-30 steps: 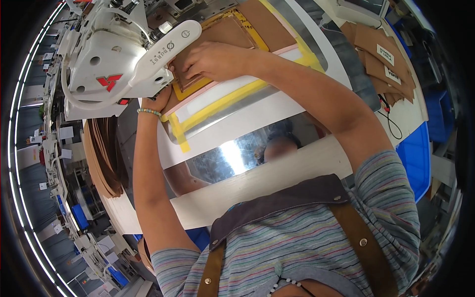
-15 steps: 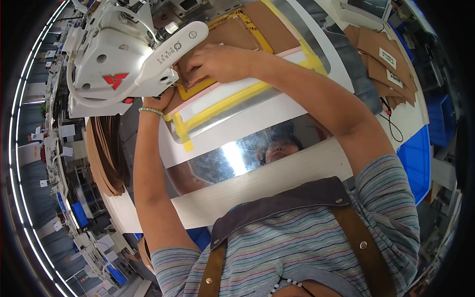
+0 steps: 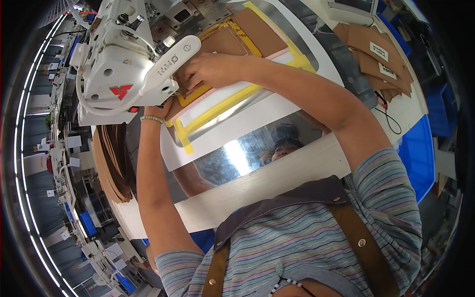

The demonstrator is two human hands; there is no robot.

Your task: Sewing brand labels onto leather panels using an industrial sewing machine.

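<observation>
Here, your right hand (image 3: 215, 68) is over the near side of the yellow frame (image 3: 255, 48), its fingers bent toward the machine head (image 3: 123, 69); whether they grip anything, I cannot tell. Your left hand (image 3: 166, 107) is mostly hidden by that white head, so its grip cannot be told either. The frame lies on the brown panel (image 3: 271, 30), toward the far edge of the surface (image 3: 267, 179), with yellow tape (image 3: 217, 113) along the panel's near side. Between tape and surface's front edge you have a white sheet (image 3: 179, 154) and a shiny metal plate (image 3: 217, 166). Brown strips (image 3: 113, 163) hang by the surface's left edge; brown pieces (image 3: 366, 37) with white labels overlap near its right edge, beside a cable (image 3: 394, 120), and a blue bin (image 3: 419, 158) sits just beyond that edge.
</observation>
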